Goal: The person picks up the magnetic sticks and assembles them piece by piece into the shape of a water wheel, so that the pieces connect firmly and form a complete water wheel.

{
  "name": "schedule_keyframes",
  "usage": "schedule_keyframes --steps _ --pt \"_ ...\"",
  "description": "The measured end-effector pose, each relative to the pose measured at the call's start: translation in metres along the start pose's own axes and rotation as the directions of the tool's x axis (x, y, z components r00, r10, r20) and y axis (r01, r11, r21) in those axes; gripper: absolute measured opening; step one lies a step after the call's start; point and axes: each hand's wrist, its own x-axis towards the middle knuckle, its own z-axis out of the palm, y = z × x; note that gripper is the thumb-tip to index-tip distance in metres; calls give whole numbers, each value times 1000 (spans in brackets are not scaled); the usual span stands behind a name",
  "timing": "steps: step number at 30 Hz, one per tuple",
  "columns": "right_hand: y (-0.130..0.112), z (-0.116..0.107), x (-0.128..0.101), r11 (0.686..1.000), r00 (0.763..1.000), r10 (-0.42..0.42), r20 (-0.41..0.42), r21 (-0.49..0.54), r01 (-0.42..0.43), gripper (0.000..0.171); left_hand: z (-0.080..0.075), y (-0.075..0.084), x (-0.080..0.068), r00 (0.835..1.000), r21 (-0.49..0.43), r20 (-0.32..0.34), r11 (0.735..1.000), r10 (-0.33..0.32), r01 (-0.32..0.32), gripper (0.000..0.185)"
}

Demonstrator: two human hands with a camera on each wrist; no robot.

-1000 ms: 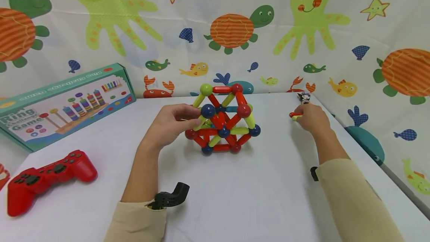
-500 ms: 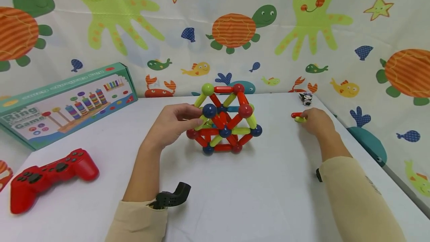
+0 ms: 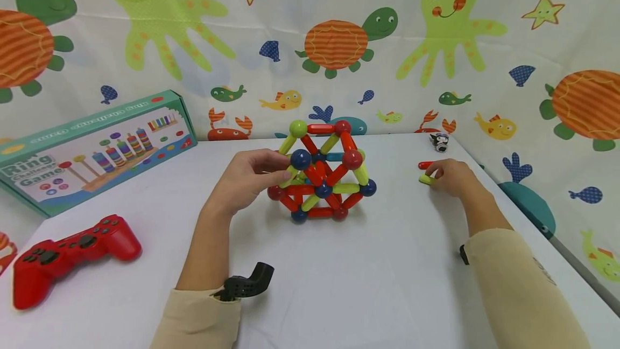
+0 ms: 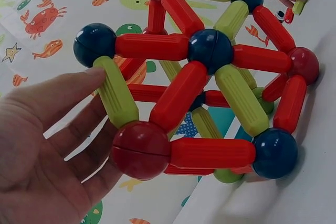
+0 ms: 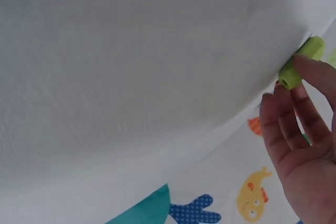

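A ball-and-stick model (image 3: 323, 190) of red and lime rods joined by blue, red and lime balls stands mid-table. On its left side my left hand (image 3: 248, 179) grips it; the left wrist view shows the thumb against a lime rod (image 4: 116, 92), with the other fingers behind. Over at the right of the table, my right hand (image 3: 452, 176) pinches a lime rod (image 5: 303, 62) between thumb and fingers, close to the tabletop. Just behind those fingers lies a red rod (image 3: 425, 165), partly hidden by the hand.
A small black-and-white figurine (image 3: 439, 141) stands at the back right corner. To the left are a red game controller (image 3: 75, 255) and a boxed ring game (image 3: 97, 152). A sea-animal printed cloth (image 3: 290, 42) hangs behind the white table (image 3: 349, 284).
My right hand has drawn back toward me from beside the figurine, and the lime rod has come away from the red rod. The left hand keeps its hold on the model.
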Motion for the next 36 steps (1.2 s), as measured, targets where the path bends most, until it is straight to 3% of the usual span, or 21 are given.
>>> schedule_keyframes --steps 9,12,16,22,27,36 --pt "-5 2 -3 994 997 -81 11 69 80 49 1 0 1 1000 -11 3 1000 -9 9 32" --pt "-17 -2 -10 985 993 -118 -30 126 121 56 1 0 1 1000 -13 4 1000 -6 6 33" --pt "-41 -10 -21 962 973 -198 -116 166 215 52 0 0 1 1000 -11 0 1000 -9 9 32" --pt "-82 -24 -36 901 927 -292 -234 259 349 49 0 -1 1 1000 -8 4 1000 -9 9 32" --pt "-119 -34 -53 846 908 -304 -288 357 396 52 -1 -1 0 1000 -6 5 1000 0 0 32" --pt "-193 -46 -80 745 906 -344 -246 515 423 47 0 -2 0 1000 -13 10 1000 15 -15 30"
